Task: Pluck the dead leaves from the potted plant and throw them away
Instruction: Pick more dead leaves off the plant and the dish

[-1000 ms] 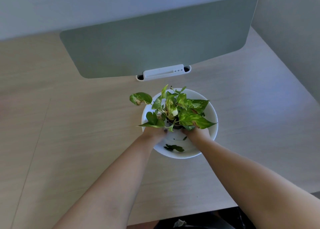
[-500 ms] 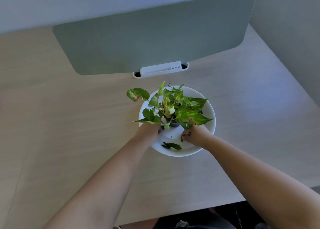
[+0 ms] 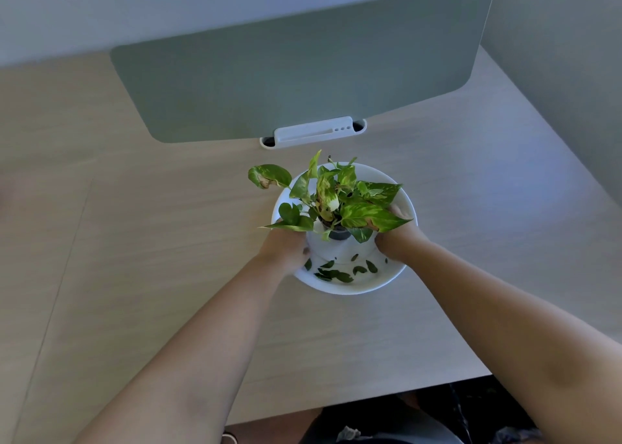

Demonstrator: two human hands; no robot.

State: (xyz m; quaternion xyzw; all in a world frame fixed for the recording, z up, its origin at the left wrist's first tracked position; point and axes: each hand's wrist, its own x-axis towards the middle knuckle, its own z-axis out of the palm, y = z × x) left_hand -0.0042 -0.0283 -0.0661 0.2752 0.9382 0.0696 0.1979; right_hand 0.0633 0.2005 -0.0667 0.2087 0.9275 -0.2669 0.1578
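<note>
A small pothos plant [image 3: 336, 198] grows from a dark inner cup [image 3: 338, 234] in a white pot [image 3: 336, 250], which stands in a wide white bowl [image 3: 350, 290]. One leaf at the far left [image 3: 267, 176] has a brown, curled edge. Another leaf on the right [image 3: 372, 223] shows a brown spot. Several loose dark green leaves [image 3: 335, 273] lie in the bowl's near part. My left hand [image 3: 286, 245] presses against the pot's left side. My right hand [image 3: 393, 238] wraps its right side, with the fingers partly hidden under the foliage.
A grey-green divider panel [image 3: 303, 66] stands in a white clamp [image 3: 313, 132] just behind the bowl. The wooden desk [image 3: 151, 241] ends at a front edge near me, and a grey wall [image 3: 572, 73] closes the right side.
Both hands have spread from the pot's near side to its left and right flanks. More loose leaves now lie in the bowl.
</note>
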